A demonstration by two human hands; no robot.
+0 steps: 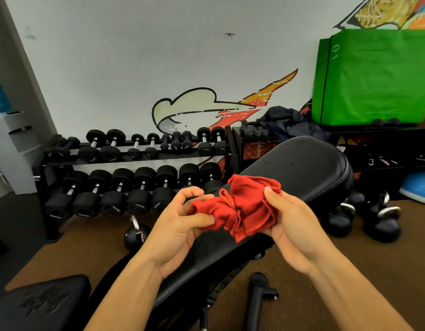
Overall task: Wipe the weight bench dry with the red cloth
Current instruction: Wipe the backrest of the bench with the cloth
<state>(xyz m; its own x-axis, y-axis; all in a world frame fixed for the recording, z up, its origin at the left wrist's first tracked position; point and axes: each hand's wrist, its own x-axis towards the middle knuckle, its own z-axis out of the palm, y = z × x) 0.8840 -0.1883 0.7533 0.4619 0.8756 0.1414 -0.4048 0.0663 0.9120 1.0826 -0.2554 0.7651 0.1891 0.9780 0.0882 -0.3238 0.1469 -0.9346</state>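
The bunched red cloth (242,206) was held over the middle of the weight bench (302,163). The left hand (180,232) pinched its left end between curled fingers; the right hand (295,230) clutched its right side, fingers wrapped behind.

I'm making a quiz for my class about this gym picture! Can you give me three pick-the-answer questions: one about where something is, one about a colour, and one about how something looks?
1. Where is the red cloth?
A) on the floor
B) in the left hand and right hand, over the bench
C) on the dumbbell rack

2. What colour is the big box?
A) green
B) blue
C) yellow

3. How does the cloth look?
A) spread flat
B) bunched up
C) tied in a knot

Answers:
1. B: both hands grip it above the black pad.
2. A: its sides are bright green.
3. B: it sits in crumpled folds.
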